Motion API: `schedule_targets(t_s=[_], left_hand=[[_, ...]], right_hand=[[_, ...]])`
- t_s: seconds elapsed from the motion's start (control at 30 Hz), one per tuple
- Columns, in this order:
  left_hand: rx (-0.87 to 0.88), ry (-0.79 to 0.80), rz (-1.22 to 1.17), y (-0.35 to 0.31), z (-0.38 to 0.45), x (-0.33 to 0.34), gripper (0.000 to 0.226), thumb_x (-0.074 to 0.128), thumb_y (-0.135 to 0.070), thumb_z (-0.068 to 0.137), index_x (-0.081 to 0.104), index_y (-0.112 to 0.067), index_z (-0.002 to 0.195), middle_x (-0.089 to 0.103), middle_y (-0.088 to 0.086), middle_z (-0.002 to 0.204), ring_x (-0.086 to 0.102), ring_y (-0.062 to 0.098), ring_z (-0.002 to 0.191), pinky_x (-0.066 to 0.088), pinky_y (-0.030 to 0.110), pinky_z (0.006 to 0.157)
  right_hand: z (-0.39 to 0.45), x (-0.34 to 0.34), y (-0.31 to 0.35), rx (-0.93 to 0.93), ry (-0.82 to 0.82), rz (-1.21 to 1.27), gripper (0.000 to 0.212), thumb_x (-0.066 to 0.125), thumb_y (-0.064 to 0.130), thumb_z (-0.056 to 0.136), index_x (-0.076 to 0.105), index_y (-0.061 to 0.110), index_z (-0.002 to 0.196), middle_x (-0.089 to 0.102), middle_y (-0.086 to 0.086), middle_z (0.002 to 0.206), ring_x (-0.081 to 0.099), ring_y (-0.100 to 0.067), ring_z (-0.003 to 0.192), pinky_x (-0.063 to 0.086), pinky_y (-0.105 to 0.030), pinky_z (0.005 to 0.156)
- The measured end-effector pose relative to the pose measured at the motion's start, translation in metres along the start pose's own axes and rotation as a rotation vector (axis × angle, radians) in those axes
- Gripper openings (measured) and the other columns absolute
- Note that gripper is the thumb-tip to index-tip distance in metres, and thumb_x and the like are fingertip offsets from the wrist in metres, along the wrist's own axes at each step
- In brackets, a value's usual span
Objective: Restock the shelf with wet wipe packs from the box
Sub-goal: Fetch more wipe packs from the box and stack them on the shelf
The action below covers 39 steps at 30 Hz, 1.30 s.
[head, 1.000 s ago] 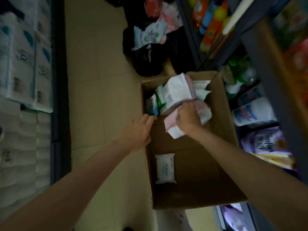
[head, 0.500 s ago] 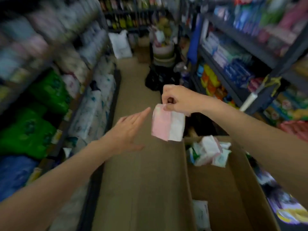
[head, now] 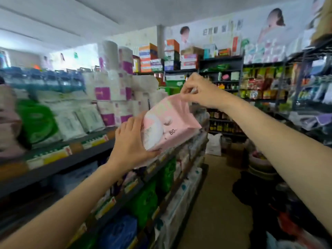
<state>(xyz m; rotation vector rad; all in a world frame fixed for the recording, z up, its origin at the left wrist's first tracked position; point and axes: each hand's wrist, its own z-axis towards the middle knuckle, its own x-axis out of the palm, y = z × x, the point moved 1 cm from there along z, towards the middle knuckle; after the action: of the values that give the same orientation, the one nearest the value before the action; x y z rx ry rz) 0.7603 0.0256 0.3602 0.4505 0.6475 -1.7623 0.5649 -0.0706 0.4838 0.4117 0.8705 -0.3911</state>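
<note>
Head view: a pink wet wipe pack [head: 168,125] with a white picture and the number 60 on its face is held tilted in the air between both hands. The left hand [head: 132,141] grips its lower end, thumb under the bottom edge and fingers curled round the side. The right hand [head: 201,91] pinches its top corner from above. Just beyond the left hand runs the shelf [head: 71,155], with white packs [head: 80,119] and green packs [head: 37,121] standing on it and paper rolls [head: 115,90] stacked behind them. Below the right hand lies the aisle floor [head: 215,203]; a dark heap [head: 255,191] sits beside it.
</note>
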Motion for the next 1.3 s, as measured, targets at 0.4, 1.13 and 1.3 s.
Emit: schedule_targets(t_s=[0.4,1.13,1.3], left_hand=[[0.234,-0.222,0.636,0.068,0.057,-0.065,0.087,0.052,-0.069,0.062,0.036,-0.023,0.135,0.057,0.003,0.117,0.041,0.021,0.106,0.021,0.039,0.101],[-0.246,-0.042,1.367,0.157,-0.029,-0.177,0.103,0.079,-0.051,0.045,0.037,-0.016,0.133,0.044,0.009,0.113,0.043,0.029,0.101,0.030,0.041,0.087],[-0.422,0.224,1.361,0.167,-0.067,-0.203,0.104,0.052,-0.077,0.048,0.035,-0.021,0.134,0.057,0.004,0.106,0.060,0.026,0.094,0.050,0.039,0.082]], right_hand=[[0.077,0.034,0.050,-0.259,-0.160,0.266,0.036,0.068,0.022,0.081,0.055,0.028,0.114,0.045,0.000,0.125,0.044,-0.010,0.114,0.038,-0.023,0.105],[0.174,0.230,0.208,-1.010,-0.304,0.092,0.098,0.076,0.054,0.056,0.038,0.005,0.132,0.052,-0.012,0.124,0.049,-0.031,0.113,0.038,-0.042,0.098],[0.165,0.254,0.242,-1.111,0.023,0.189,0.099,0.071,0.060,0.065,0.027,0.009,0.139,0.036,-0.006,0.137,0.031,-0.023,0.124,0.026,-0.042,0.109]])
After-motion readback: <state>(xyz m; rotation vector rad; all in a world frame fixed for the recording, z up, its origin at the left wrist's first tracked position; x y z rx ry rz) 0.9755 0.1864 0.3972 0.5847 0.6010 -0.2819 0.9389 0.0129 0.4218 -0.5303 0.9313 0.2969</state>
